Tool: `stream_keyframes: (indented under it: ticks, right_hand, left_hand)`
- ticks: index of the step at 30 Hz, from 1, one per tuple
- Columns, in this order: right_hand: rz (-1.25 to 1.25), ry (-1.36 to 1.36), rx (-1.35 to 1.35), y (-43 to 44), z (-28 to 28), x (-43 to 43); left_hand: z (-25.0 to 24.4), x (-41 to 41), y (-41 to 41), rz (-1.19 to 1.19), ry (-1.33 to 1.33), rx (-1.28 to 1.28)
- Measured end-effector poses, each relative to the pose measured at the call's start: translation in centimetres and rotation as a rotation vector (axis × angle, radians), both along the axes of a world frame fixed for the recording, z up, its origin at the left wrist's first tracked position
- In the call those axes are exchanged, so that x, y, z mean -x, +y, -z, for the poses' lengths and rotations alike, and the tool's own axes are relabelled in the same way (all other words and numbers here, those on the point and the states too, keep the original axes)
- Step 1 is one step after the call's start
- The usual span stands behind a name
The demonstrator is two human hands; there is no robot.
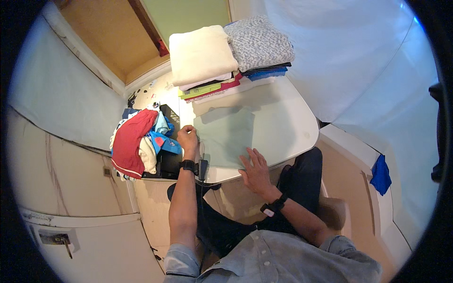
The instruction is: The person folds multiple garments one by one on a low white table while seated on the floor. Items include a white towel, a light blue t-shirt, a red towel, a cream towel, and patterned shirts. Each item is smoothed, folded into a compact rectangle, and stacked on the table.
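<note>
A folded pale grey-green cloth (224, 136) lies flat on the white table (300, 123) before me. My left hand (187, 137) is at its left edge with the fingers curled; whether they pinch any fabric cannot be told. My right hand (255, 171) rests with spread fingers on the cloth's lower right corner. Left of my left hand is a loose heap of clothes, with a red garment (132, 143) on top and a blue one (164, 142) beside it. This heap lies over a black basket (170, 164).
At the table's far side stand two stacks of folded fabric, one topped by a cream cloth (201, 53), the other by a grey-white patterned one (260, 42). A small black device (202, 169) with a cable sits by my left wrist. A blue cloth (381, 175) hangs at the right.
</note>
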State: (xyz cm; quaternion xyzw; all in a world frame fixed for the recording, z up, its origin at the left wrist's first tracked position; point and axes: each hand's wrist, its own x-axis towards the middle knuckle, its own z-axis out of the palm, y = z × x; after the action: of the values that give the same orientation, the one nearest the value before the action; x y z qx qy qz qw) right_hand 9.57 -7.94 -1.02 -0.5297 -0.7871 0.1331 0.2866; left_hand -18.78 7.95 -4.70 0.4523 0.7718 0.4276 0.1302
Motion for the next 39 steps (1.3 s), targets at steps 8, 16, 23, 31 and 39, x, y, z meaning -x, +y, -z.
stream_keyframes:
  ticks: [8, 16, 23, 31, 39]
  right_hand:
    - [-0.006, 0.071, -0.13, 0.5, 1.0, -0.3]
    - [0.006, 0.122, -0.127, 0.7, 0.9, -0.4]
    - [0.051, 0.203, -0.143, 0.4, 0.7, -0.1]
    - [0.068, 0.344, -0.104, 0.3, 1.4, -0.4]
    - [0.038, 0.092, -0.306, 1.3, 0.4, -1.2]
  left_hand:
    - [-0.5, 0.2, 0.7, -0.008, -0.013, -0.079]
    - [-1.2, -0.1, 0.9, -0.065, 0.152, -0.022]
    - [-2.5, -1.2, -3.1, -0.067, 0.032, -0.171]
    - [-5.3, -6.7, -12.5, 0.075, 0.364, 0.183]
    - [-3.2, -5.4, -12.2, 0.098, 0.34, 0.246]
